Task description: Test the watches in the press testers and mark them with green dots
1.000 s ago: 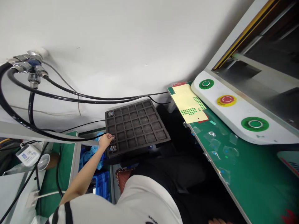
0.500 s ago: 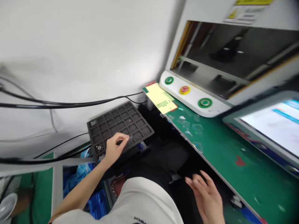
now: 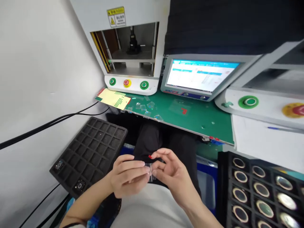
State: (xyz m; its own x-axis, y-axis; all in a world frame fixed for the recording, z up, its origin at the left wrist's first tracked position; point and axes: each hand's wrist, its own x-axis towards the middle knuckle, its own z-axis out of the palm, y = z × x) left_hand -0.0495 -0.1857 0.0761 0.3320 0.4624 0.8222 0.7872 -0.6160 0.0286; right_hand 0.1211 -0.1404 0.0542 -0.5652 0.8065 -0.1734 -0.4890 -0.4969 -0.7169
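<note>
My left hand (image 3: 133, 174) is closed, its fingers curled around a small clear plastic film (image 3: 150, 173) in front of my shirt. Meeting it from the other side, my right hand (image 3: 172, 169) pinches the film's edge between thumb and a finger. A small red tab (image 3: 149, 156) sits at the tip of its raised index finger. Whatever else lies inside my left palm is hidden. To the left stands a black foam tray (image 3: 114, 129) with square pockets; a few hold small round black parts, such as one component (image 3: 80, 185) near my left forearm.
A green bench (image 3: 204, 118) carries scraps of clear film (image 3: 143, 108) and a yellow card (image 3: 111, 98). Behind are a press with buttons (image 3: 130, 84) and a monitor (image 3: 199, 76). Another black tray (image 3: 224, 177) of round, gold-rimmed parts is at right. Black cables (image 3: 47, 125) run along the wall.
My left hand has left the black tray and come to my lap. My right hand has moved in to meet it, with clear film between them. The view has swung right.
</note>
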